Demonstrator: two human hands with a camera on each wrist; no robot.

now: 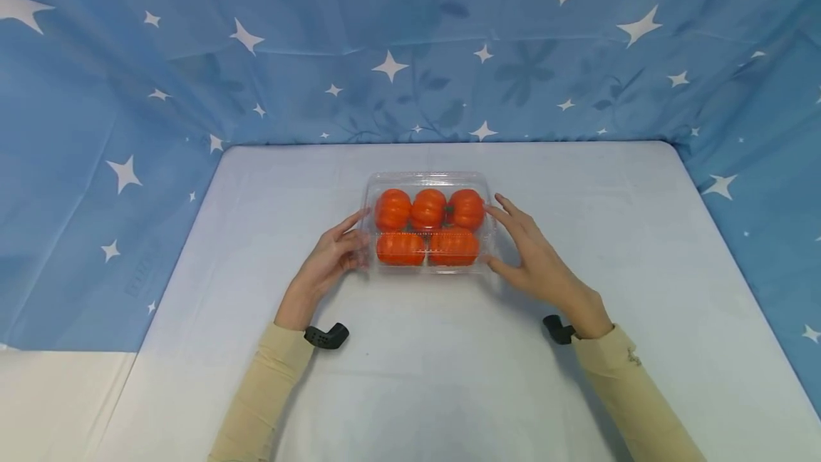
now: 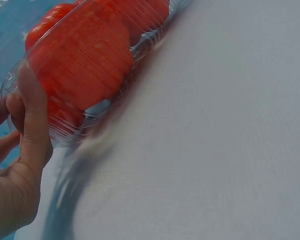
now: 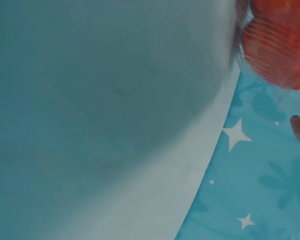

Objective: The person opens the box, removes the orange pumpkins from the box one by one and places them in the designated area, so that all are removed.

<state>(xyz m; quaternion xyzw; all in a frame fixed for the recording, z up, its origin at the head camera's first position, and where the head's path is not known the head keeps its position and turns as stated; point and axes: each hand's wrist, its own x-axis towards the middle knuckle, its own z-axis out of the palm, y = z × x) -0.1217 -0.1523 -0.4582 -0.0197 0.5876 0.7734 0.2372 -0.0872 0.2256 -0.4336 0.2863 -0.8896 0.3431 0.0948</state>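
My left hand pinches the left end of the closed clear clamshell box of five orange pumpkins, mid-table. My right hand, fingers straight, touches its right end. The box sits flat, unlifted and unopened.

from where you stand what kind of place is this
Probably a makeshift recording booth rather than a kitchen: a blue star-print cloth walls in a pale table, which holds one clear plastic box of orange pumpkin-like pieces, and black wrist cameras.
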